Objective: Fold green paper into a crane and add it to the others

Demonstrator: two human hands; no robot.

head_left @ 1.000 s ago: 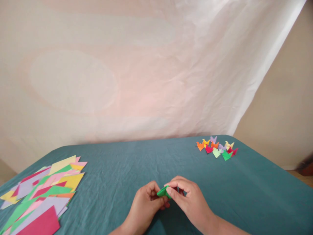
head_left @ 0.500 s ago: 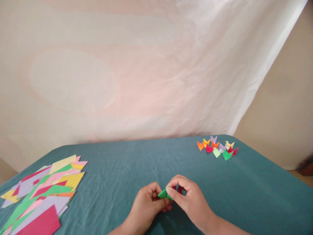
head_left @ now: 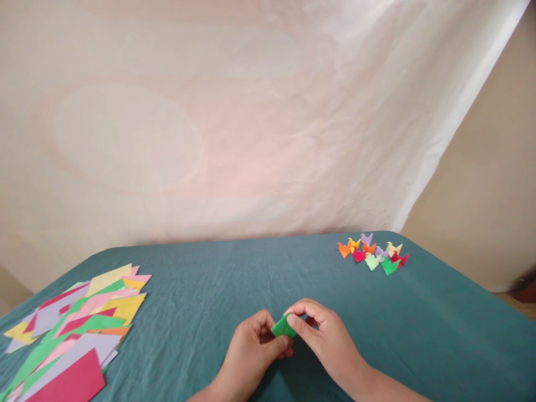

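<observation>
A small folded piece of green paper (head_left: 283,327) is held between my two hands, just above the cloth near the table's front. My left hand (head_left: 253,349) is closed on its lower left side, thumb on top and fingers curled beneath. The thumb and index finger of my right hand (head_left: 324,335) pinch its upper right edge. My fingertips cover parts of the paper, so its full folded shape is hidden.
Several small folded paper birds (head_left: 372,254) in mixed colours stand grouped at the back right. Loose coloured paper sheets (head_left: 71,379) lie overlapping on the left. A dark green cloth (head_left: 201,301) covers the table; a pale sheet (head_left: 251,139) hangs behind.
My right fingertips have shifted slightly upward along the green paper, and more of its flat face shows between my hands. Both hands keep their hold; the view has shifted a little.
</observation>
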